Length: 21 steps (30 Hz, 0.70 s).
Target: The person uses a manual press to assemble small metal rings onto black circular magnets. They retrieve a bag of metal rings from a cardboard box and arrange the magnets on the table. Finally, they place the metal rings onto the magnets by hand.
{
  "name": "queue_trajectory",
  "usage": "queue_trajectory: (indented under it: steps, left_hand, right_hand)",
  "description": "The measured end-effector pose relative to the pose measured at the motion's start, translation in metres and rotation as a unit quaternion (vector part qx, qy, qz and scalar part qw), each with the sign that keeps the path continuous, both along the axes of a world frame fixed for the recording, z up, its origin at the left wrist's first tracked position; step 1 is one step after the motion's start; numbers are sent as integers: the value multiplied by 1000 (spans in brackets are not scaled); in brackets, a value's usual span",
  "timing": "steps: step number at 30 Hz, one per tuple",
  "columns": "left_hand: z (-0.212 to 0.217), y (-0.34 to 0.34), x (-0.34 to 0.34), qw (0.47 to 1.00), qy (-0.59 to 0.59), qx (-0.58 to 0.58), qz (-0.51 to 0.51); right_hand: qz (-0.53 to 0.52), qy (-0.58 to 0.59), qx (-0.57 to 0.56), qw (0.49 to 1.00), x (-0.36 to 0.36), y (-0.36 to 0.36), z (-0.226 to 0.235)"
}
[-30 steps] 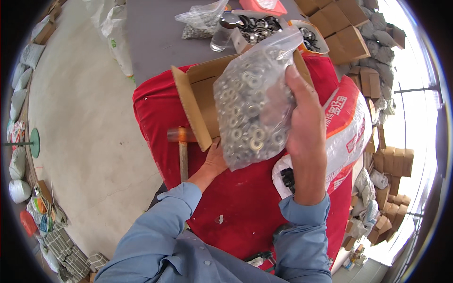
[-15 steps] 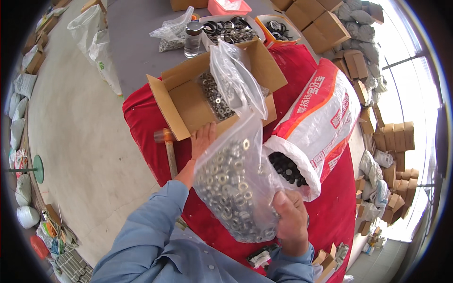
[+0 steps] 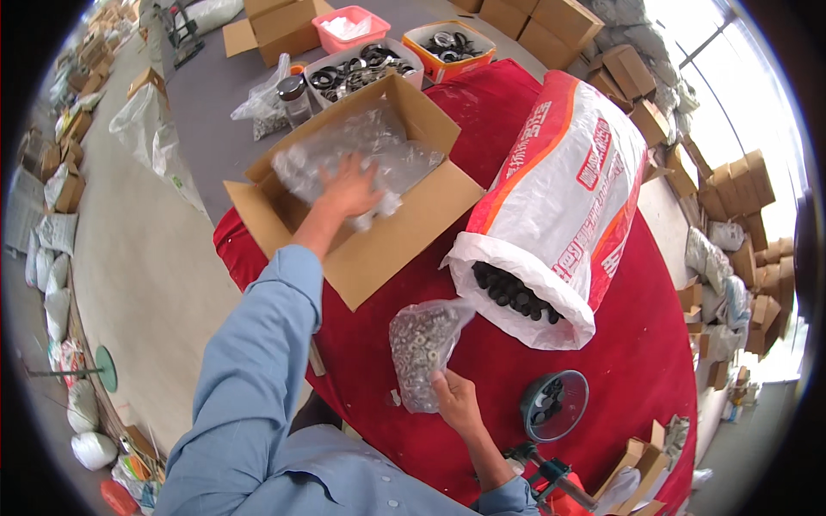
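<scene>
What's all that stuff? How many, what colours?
table: 1, grey, far side
cloth: 1, red, near side
box: 1, brown, middle
plastic: some, clear, in box
bag: 1, clear, in front of box
sack: 1, white, red, right of box
bits: many, black, in sack
bowl: 1, clear, right of bag
jar: 1, clear, beyond box
bins: 3, pink, white, orange, far
other boxes: many, brown, around
sleeves: 2, blue, bottom
left grip: 1, bare, over plastic
right grip: 1, bare, holding bag

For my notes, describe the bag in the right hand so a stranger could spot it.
On the red cloth, find the white-and-red sack. Left of its mouth, the right hand grips a clear plastic bag. Silvery rings inside set it apart from the sack and glass bowl, both holding dark pieces.
</scene>
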<state>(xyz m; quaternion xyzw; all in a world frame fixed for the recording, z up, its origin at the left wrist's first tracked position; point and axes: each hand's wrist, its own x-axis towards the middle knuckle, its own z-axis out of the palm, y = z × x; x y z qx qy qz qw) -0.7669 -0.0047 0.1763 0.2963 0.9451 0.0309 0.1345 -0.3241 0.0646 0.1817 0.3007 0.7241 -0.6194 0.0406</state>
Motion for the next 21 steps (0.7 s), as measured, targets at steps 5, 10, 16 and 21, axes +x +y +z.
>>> queue_trajectory:
  steps: [5, 10, 16, 21]
  left_hand:
    - [-82, -53, -5, 993, -88, -46, 58]
    - [-45, -57, 16, 988, 12, 152, 29]
    - [62, -150, 119, 872, 344, 335, 97]
    - [24, -192, 120, 795, 62, 507, 327]
  right_hand:
    - [-20, 17, 35, 999, 7, 4, -22]
    - [13, -8, 79, 997, -6, 17, -8]
    - [1, -36, 162, 986, -6, 26, -20]
    - [-43, -54, 185, 980, -4, 31, -32]
